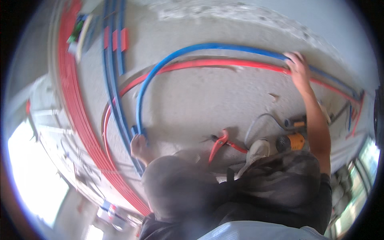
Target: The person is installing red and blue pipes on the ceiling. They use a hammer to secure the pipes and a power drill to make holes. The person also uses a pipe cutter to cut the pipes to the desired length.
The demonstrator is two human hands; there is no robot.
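A long blue pipe bends in a wide arc over the grey concrete floor. My right hand is closed over its far right stretch, with fingertips beside the red pipe that curves just inside it. At the arc's lower left end is a short blue fitting. My left hand is curled at that fitting, next to the straight blue pipes; its fingertips are partly hidden and blurred. Between my hands, in front of my knees, lie red-handled pipe cutters.
A row of red pipes runs down the left side. Red clips cross the blue pipes. A yellow-and-black power tool with a grey cord lies by my shoe. Rough wall base borders the far side.
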